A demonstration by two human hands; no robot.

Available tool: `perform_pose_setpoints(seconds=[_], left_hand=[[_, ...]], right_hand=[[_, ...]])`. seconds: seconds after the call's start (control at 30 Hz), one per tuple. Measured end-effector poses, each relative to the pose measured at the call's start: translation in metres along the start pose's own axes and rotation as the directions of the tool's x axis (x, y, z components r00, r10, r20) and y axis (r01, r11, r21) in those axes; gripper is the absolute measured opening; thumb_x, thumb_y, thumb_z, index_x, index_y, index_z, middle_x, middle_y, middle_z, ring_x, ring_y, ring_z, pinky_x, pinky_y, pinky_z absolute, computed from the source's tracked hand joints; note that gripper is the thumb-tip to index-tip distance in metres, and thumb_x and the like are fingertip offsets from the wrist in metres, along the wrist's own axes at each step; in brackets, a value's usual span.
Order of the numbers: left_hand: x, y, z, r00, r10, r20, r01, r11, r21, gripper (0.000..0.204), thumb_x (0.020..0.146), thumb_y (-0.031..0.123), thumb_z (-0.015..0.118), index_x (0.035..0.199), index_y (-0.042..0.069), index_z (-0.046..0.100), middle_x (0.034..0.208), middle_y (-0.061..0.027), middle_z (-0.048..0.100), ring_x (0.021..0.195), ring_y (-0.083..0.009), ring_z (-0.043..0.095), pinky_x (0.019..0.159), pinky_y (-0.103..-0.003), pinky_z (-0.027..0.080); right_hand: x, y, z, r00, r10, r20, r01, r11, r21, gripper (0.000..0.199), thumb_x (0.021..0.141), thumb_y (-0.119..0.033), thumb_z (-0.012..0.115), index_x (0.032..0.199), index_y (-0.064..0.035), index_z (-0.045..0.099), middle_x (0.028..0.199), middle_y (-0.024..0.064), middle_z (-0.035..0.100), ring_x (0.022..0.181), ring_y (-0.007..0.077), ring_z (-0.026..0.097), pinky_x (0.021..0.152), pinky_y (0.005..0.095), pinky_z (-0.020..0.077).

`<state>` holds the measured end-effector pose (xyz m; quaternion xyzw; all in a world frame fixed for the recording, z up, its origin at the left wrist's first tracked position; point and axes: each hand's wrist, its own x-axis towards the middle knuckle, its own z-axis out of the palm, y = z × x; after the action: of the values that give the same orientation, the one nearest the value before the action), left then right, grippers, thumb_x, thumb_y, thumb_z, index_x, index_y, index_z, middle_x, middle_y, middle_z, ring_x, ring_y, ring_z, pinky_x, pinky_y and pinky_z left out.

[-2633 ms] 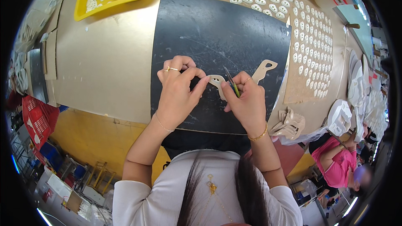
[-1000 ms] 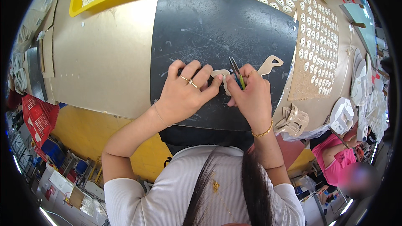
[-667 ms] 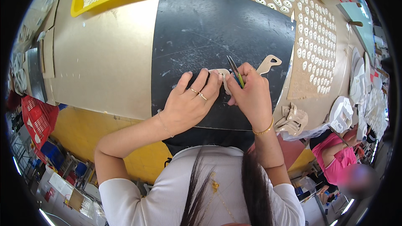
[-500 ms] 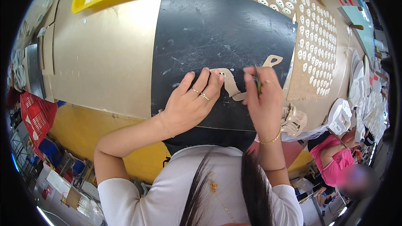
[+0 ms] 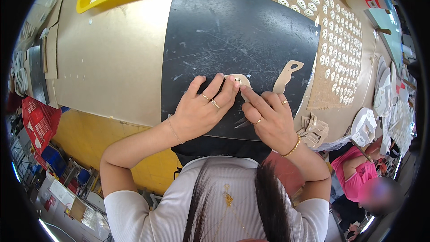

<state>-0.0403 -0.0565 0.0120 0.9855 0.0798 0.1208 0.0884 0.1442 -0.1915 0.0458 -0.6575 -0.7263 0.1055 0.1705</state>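
On the black board [image 5: 215,27], my left hand [image 5: 204,107] has its fingertips pressed together on the end of a curved beige shoe-upper piece [image 5: 245,79]. A small white oval patch with dark holes [image 5: 238,81] lies at those fingertips. My right hand [image 5: 272,118] stretches its index finger to the same beige piece, touching beside the patch. Its curled fingers hold a slim dark tool with a pointed, two-pronged end [image 5: 242,123]; most of the tool is hidden in the palm. A second beige piece [image 5: 283,78] with an eyelet-shaped opening lies just beyond my right hand.
Rows of white oval patches [image 5: 342,40] cover brown card at the right. A yellow tray [image 5: 83,0] with more patches stands at the far left. Beige pieces [image 5: 314,130] are stacked at the right table edge, beside white shoe parts [image 5: 363,122]. Another person in pink [image 5: 354,170] is at lower right.
My right hand has swung down and inward, and its index finger now touches the beige piece. The tool's tip has come to point left, toward my body side. My left hand stays in place.
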Motion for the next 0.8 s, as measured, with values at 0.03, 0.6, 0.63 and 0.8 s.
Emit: perform_pose_setpoints(seconds=[0.03, 0.6, 0.63, 0.8], left_hand=[[0.0001, 0.0001, 0.0001, 1.000, 0.002, -0.002, -0.002, 1.000, -0.001, 0.045, 0.087, 0.015, 0.066, 0.131, 0.004, 0.066, 0.142, -0.0080, 0.050, 0.127, -0.0250, 0.053, 0.098, -0.046, 0.043], [0.0008, -0.0047, 0.0021, 1.000, 0.006, -0.028, -0.009, 0.997, -0.075, 0.044, 0.084, 0.013, 0.068, 0.127, 0.003, 0.069, 0.138, -0.0085, 0.054, 0.125, -0.0252, 0.054, 0.096, -0.045, 0.045], [0.0014, -0.0058, 0.0013, 0.999, 0.011, -0.033, -0.013, 0.997, -0.077, 0.042, 0.086, 0.015, 0.065, 0.126, 0.003, 0.069, 0.135, -0.0093, 0.056, 0.124, -0.0253, 0.054, 0.095, -0.044, 0.046], [0.0008, -0.0062, -0.0003, 0.998, 0.000, -0.060, -0.007, 0.991, -0.131, 0.039, 0.088, 0.016, 0.063, 0.124, 0.004, 0.070, 0.131, -0.0090, 0.058, 0.121, -0.0245, 0.056, 0.094, -0.041, 0.047]], right_hand=[[0.0000, 0.0014, -0.0003, 1.000, -0.013, 0.003, 0.013, 1.000, -0.008, 0.028, 0.078, -0.005, 0.068, 0.103, -0.0120, 0.059, 0.134, 0.0045, 0.064, 0.090, 0.0218, 0.058, 0.076, 0.0374, 0.0454], [0.0009, 0.0085, -0.0022, 0.996, -0.086, 0.022, 0.088, 0.994, -0.070, 0.021, 0.081, -0.015, 0.066, 0.098, -0.0153, 0.056, 0.133, 0.0045, 0.063, 0.085, 0.0164, 0.055, 0.073, 0.0312, 0.0428], [0.0012, 0.0087, -0.0020, 0.996, -0.088, 0.019, 0.089, 0.994, -0.066, 0.021, 0.081, -0.014, 0.066, 0.098, -0.0151, 0.056, 0.133, 0.0045, 0.063, 0.084, 0.0164, 0.055, 0.073, 0.0311, 0.0428], [0.0012, 0.0044, -0.0072, 0.995, -0.061, 0.079, 0.062, 0.998, -0.003, 0.026, 0.078, -0.008, 0.067, 0.101, -0.0114, 0.056, 0.136, 0.0090, 0.064, 0.084, 0.0202, 0.058, 0.072, 0.0349, 0.0453]])
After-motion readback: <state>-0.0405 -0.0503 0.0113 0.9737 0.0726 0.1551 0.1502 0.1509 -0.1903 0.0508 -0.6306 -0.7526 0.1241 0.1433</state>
